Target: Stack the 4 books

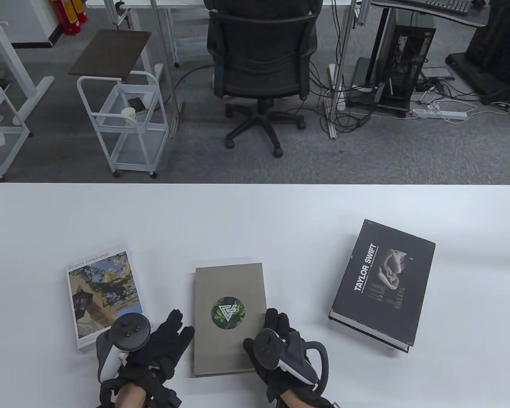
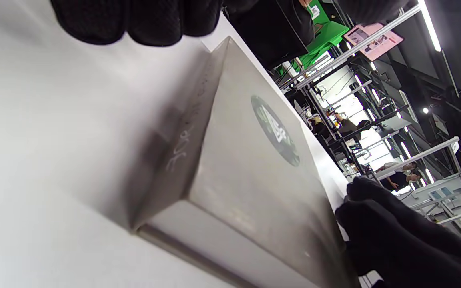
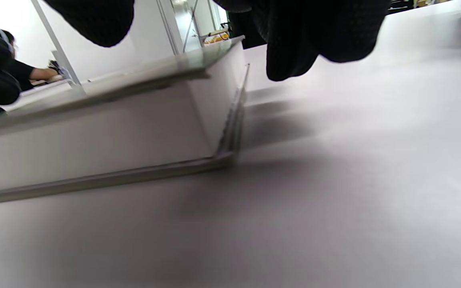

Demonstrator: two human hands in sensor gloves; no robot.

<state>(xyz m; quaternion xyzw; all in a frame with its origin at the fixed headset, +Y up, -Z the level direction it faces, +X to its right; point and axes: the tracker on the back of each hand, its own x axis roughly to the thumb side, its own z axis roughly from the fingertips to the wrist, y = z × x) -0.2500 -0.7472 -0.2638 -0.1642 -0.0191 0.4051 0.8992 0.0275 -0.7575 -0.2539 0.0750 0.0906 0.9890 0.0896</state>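
Both hands — left hand (image 1: 163,340), right hand (image 1: 276,335) — flank the grey hardcover book (image 1: 229,318), grip unclear; an uneven lift could tip it onto the worktop (image 1: 255,212).

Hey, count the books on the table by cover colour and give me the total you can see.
Grey cover: 1, the grey book
Black cover: 1, the Taylor Swift book
White cover with photo: 1, the Flower Language book
Total visible: 3; a fourth book is not in view.

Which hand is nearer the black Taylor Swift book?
Right. The right hand sits at the grey book's right edge, towards the Taylor Swift book; the left hand is beyond the grey book.
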